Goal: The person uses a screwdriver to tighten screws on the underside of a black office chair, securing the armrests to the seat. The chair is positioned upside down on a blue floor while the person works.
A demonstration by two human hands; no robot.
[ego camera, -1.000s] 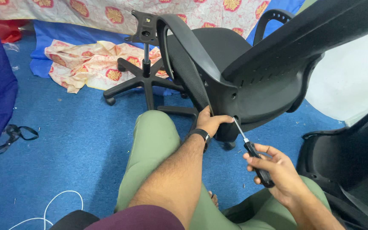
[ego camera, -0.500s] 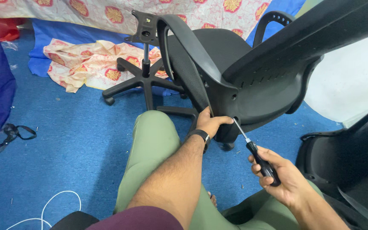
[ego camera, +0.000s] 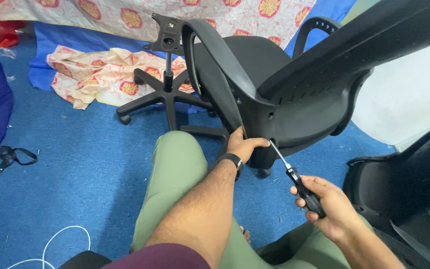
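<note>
Fingers of the left hand [ego camera: 244,147] clamp the lower edge of a black office chair seat [ego camera: 294,99] at frame centre; the right hand [ego camera: 327,206], lower right, is closed around a black-handled screwdriver [ego camera: 294,177] whose tip meets the seat's plastic underside. Blue carpet [ego camera: 85,164] spreads below, a patterned cloth [ego camera: 100,74] and wheeled chair base [ego camera: 167,97] upper left.

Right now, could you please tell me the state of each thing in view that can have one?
Chair seat: off its base, tipped up.
Wheeled base: upright on the carpet, mounting plate bare.
Screwdriver: tip at the underside of the seat.
Right hand: closed on the screwdriver handle.
Left hand: gripping the seat edge.
Patterned cloth: crumpled on the floor.
Black strap: lying loose.
</note>
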